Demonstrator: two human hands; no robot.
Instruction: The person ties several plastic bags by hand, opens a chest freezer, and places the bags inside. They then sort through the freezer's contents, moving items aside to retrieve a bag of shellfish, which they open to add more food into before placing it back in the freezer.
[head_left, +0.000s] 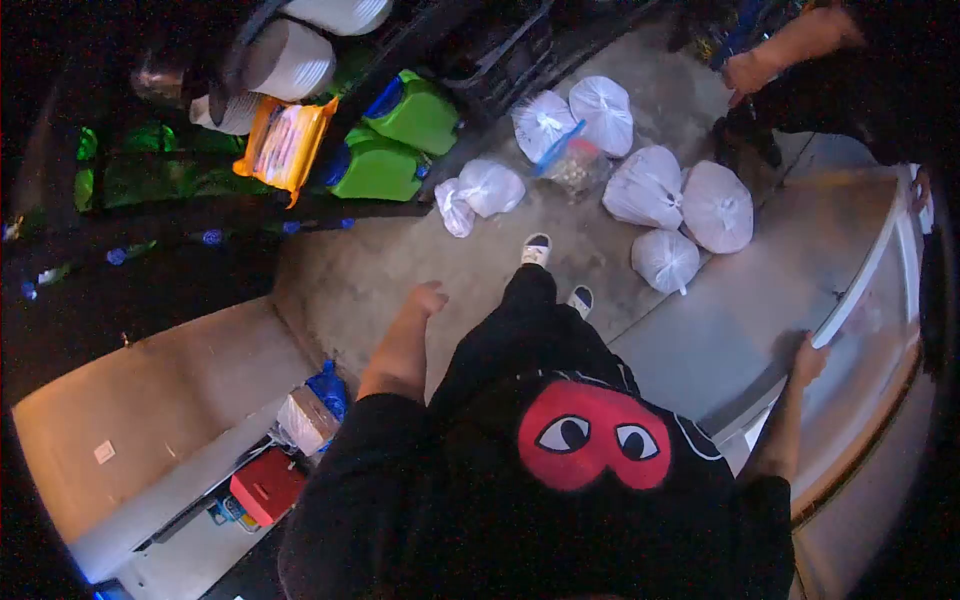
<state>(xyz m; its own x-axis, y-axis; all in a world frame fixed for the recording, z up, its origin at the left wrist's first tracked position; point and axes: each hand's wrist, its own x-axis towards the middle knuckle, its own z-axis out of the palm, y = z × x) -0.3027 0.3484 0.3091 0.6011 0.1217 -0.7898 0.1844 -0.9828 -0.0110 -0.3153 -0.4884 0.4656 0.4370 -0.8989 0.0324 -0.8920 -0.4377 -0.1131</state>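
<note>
My left hand [428,298] hangs over the concrete floor [400,262], its fingers loosely apart and holding nothing. On the other side, my right hand [808,358] is closed round the near end of a long white-edged panel [870,270], which looks like a door or lid frame. At its far end another person's hand [920,187] touches the panel. Several tied white plastic bags stand on the floor ahead of my feet, among them a large bag [645,188] and a smaller bag [666,261]. A clear zip bag [575,165] with small pale pieces lies between them.
A person's arm [790,50] reaches in at the upper right. Green containers [375,168], a yellow-orange pack [285,145] and stacked white tubs [290,60] stand at upper left. Lower left are a red box [268,485], a carton [310,418] and a wall [190,370].
</note>
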